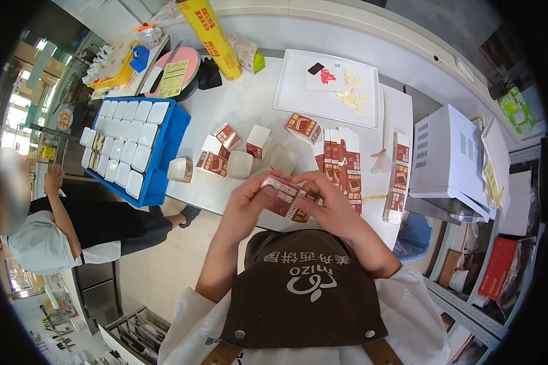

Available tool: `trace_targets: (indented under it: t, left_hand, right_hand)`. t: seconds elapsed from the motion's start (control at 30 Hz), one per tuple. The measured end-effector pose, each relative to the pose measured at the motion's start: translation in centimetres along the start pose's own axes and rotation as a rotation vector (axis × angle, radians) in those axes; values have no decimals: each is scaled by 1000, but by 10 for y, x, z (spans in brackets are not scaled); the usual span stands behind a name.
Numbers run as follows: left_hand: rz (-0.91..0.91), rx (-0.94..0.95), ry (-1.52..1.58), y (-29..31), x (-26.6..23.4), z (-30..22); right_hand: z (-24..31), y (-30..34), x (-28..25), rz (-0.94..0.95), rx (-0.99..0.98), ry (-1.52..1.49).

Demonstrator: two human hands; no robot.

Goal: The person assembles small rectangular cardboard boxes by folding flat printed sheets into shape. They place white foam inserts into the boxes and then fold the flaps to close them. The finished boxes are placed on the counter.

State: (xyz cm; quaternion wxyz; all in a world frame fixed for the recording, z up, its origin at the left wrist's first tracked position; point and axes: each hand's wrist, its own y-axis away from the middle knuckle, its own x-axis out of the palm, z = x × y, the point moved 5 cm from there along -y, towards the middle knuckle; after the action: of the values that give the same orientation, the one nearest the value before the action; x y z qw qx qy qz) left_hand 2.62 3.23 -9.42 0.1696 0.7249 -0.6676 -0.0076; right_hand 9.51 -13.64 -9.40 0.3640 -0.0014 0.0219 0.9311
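Observation:
A brown-and-white small carton [281,193] is between my hands, in front of my apron at the table's near edge. My left hand [245,202] grips its left side, the thumb across the printed face. On the other side, my right hand [327,199] pinches the right end with thumb and fingers. Just beyond them stand several folded open cartons, among them one with a white inside [259,141], one lying tilted [303,128] and a pale one [240,164]. Flat unfolded cartons [342,161] lie in an overlapping pile beyond my right hand.
A blue crate [172,131] of white-lidded tubs stands left, a person [49,237] beside it. Farther back are a yellow film roll [210,39], a pink turntable [186,58] and a white tray [292,91] with yellow and red pieces. Right: more flat cartons [398,179], a white appliance [447,155].

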Motion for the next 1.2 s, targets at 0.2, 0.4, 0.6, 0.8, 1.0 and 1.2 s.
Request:
trace_targets:
  t: [0.2, 0.4, 0.6, 0.8, 1.0, 1.2]
  left_hand:
    - [-54, 128, 19, 5, -18, -3]
    - [178, 241, -377, 10, 16, -7]
    - [372, 65, -33, 13, 48, 3]
    - [53, -72, 151, 7, 8, 44]
    - [-19, -77, 403, 3, -11, 38]
    - [279, -212, 309, 3, 23, 73]
  right_hand:
    - [1, 11, -13, 147, 42, -79]
    - [14, 4, 0, 132, -53, -93]
    - [12, -1, 11, 136, -27, -17]
    - [10, -3, -1, 46, -68, 127]
    - [-7, 6, -15, 206, 11, -256]
    - [-17, -5, -2, 130, 30, -551]
